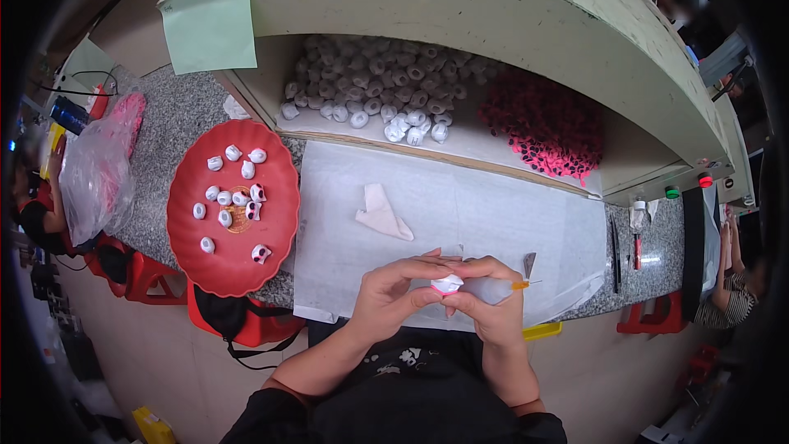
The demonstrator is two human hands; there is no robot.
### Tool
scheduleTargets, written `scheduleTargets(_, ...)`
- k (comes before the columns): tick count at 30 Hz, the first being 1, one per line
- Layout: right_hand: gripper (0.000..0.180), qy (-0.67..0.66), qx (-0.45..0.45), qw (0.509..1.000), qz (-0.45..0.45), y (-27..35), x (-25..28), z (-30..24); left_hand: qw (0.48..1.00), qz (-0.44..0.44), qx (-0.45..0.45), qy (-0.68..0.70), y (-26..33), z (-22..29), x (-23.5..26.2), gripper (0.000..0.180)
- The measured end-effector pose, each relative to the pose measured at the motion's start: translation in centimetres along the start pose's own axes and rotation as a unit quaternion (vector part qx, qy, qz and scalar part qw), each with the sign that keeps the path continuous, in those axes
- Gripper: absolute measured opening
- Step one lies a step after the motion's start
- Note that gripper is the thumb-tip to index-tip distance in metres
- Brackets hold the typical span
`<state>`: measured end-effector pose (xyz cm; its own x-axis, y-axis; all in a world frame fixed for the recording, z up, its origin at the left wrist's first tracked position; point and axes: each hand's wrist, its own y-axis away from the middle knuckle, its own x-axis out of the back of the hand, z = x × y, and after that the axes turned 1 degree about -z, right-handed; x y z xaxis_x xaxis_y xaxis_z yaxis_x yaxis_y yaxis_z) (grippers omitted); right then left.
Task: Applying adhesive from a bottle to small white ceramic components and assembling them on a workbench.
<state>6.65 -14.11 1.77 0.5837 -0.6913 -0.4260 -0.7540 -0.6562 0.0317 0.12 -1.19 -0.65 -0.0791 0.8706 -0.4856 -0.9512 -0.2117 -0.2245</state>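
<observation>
My left hand is closed round a small white molded piece with a pink part along its lower edge. Thumbs and fingertips of both hands meet at this piece. My right hand also grips a translucent squeeze bottle, which lies across the palm with its orange needle tip pointing right. Under both hands is a white paper sheet, and a folded white cloth rests on it just beyond them. Fingers partly cover the piece, so its full shape is hidden.
A red scalloped tray at left holds several white pieces, some with pink and black. The shelf ahead contains heaps of white pieces and pink-black parts. Tweezers and a red pen-like tool lie right. Other people sit at both sides.
</observation>
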Motion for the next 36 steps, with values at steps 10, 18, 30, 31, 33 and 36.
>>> scheduleTargets(10,0.022,-0.008,-0.002,1.000,0.002,-0.2,-0.4,-0.1,0.999,0.023,-0.006,-0.044,-0.1,0.1,0.0,0.015)
scheduleTargets(18,0.022,-0.015,-0.009,1.000,0.000,-0.3,-0.4,0.1,0.999,0.002,-0.008,-0.043,-0.1,0.2,0.6,0.021)
scheduleTargets(30,0.025,0.034,-0.046,0.998,-0.003,-0.8,-0.7,-0.5,0.998,0.041,-0.013,-0.051,0.2,0.8,0.3,0.026)
scheduleTargets(31,0.025,0.034,-0.046,0.998,-0.005,-0.8,-0.9,-0.4,0.998,0.043,-0.014,-0.052,0.2,0.8,0.3,0.026)
scheduleTargets(33,0.025,0.010,-0.036,0.999,0.027,-0.9,-1.4,-0.1,0.997,0.058,-0.015,-0.056,0.3,0.8,0.2,0.026)
scheduleTargets(36,0.025,-0.020,-0.019,0.999,0.031,-0.9,-1.9,0.5,0.995,0.087,-0.013,-0.048,0.6,0.6,0.0,0.025)
